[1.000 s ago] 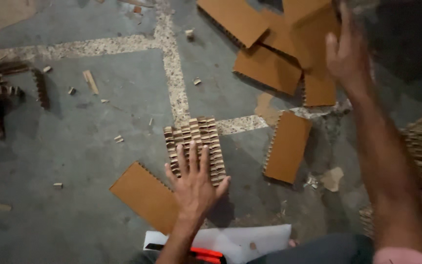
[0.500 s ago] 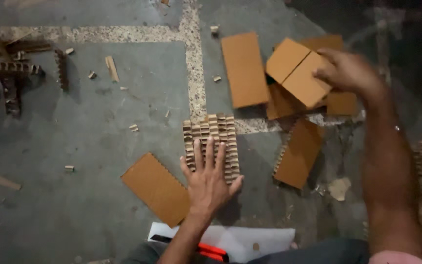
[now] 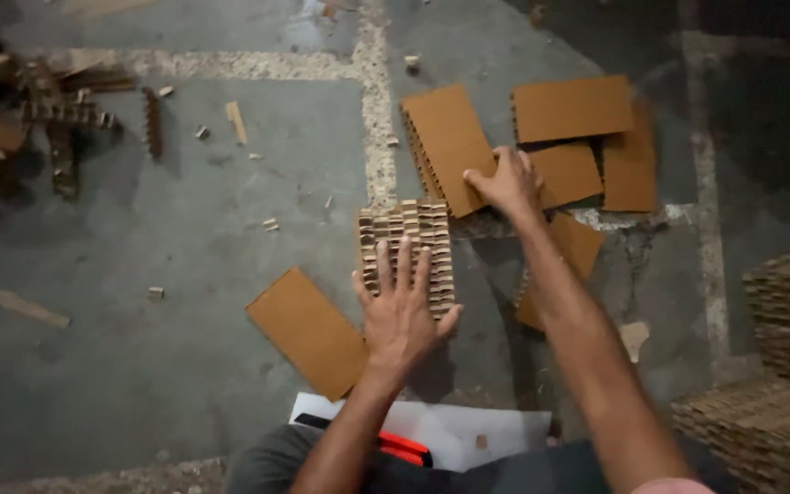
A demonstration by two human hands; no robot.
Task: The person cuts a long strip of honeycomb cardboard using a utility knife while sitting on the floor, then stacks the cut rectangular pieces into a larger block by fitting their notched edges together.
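1. Grey concrete floor [image 3: 185,320] fills frame; stacked honeycomb blocks [image 3: 779,366] lower right.
2. Brown cardboard sheets [image 3: 573,108] upper right — right hand [image 3: 505,181] pinches the sheet [image 3: 450,146] beside them; likely light, stiff, best taken edgewise.
3. Honeycomb cardboard block [image 3: 406,247] at centre — left hand [image 3: 401,311] flat on it, fingers spread, gripping nothing; probably crushable.

left hand [image 3: 401,316] flat on corrugated block [image 3: 407,245], right hand [image 3: 507,182] on cardboard sheet [image 3: 450,146]

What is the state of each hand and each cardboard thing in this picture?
Left hand: open, fingers spread, flat on the ribbed block.
Right hand: gripping the edge of a panel.
Ribbed block: flat on the floor, ribs up.
Panel: flat on the floor, held.
Loose panel: flat, untouched.
Stacks: piled at the right.
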